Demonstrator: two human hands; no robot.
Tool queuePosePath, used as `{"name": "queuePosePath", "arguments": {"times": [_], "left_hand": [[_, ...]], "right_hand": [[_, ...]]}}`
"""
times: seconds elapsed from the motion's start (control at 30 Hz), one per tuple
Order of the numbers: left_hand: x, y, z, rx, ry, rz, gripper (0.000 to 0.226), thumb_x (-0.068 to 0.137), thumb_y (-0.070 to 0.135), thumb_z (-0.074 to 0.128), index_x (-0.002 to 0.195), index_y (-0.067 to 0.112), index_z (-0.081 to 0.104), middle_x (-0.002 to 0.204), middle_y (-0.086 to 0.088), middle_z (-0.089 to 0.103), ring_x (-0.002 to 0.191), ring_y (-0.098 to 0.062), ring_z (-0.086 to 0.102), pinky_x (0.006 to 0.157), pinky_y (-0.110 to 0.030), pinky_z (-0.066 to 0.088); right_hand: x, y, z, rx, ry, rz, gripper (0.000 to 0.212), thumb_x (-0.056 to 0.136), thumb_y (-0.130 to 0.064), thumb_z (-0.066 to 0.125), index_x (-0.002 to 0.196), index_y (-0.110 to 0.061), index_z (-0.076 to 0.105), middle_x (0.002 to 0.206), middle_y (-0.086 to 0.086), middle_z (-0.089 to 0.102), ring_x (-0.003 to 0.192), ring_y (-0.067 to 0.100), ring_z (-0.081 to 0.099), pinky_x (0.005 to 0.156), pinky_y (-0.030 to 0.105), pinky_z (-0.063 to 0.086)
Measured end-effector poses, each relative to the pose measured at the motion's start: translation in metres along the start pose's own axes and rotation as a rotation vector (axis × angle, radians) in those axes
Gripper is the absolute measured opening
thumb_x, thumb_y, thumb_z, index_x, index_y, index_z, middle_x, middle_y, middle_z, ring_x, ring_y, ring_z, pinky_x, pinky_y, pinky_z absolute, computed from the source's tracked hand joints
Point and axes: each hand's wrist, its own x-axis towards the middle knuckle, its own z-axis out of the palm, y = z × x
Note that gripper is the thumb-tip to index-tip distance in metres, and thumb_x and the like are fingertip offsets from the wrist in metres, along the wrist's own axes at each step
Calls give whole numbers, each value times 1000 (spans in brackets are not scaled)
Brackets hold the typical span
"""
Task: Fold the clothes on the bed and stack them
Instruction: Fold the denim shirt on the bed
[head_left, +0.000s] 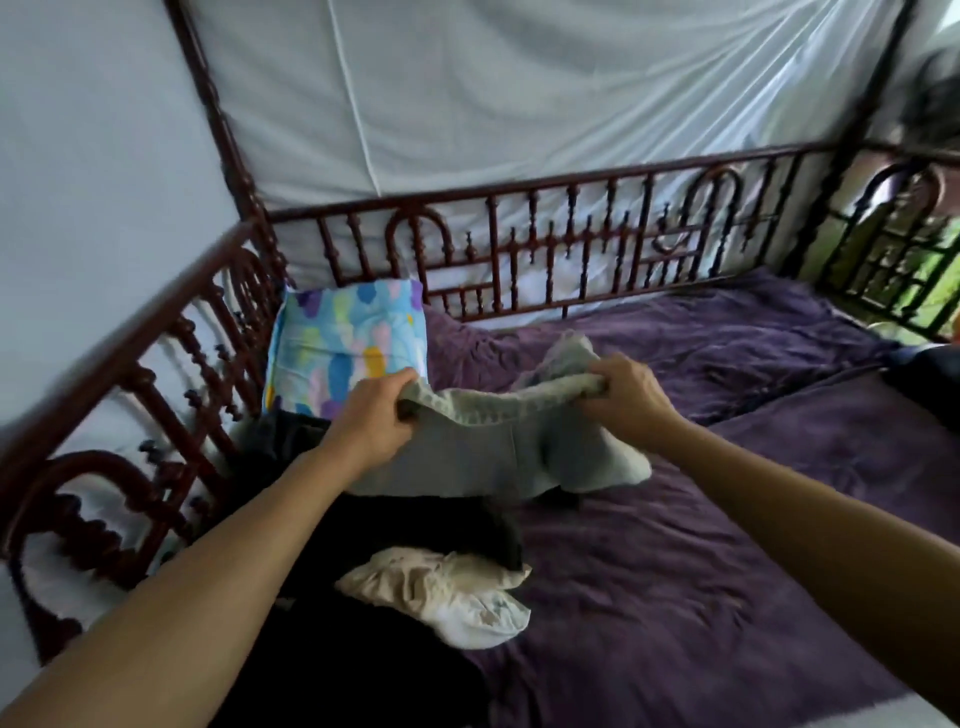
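Black clothes (363, 665) lie under the grey garment (467, 452) gripped by left hand (374, 421) and right hand (623, 395).

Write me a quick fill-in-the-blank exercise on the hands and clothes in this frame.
1. The left hand and the right hand grip a garment whose colour is ____.
2. The bed cover is ____ in colour.
3. The crumpled cream cloth rests on a clothes pile coloured ____.
Missing words: grey; purple; black.
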Motion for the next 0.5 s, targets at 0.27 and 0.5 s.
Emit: {"name": "queuePosePath", "arguments": {"times": [0.27,0.5], "left_hand": [[46,102,-120,-57,460,174,17,71,7,62,87,6,62,87,-17,62,86,-33,60,69,-32,38],[9,118,-84,-372,-31,108,27,69,0,66,84,21,60,80,1,63,68,3,57,68,-20,45]], "right_hand": [[16,-79,-145,190,362,-98,13,72,-13,66,78,-22,58,71,0,54,69,16,51,59,27,36],[0,-33,-137,-269,334,101,21,80,-11,55,98,-22,60,96,11,65,90,34,60,68,34,38]]}}
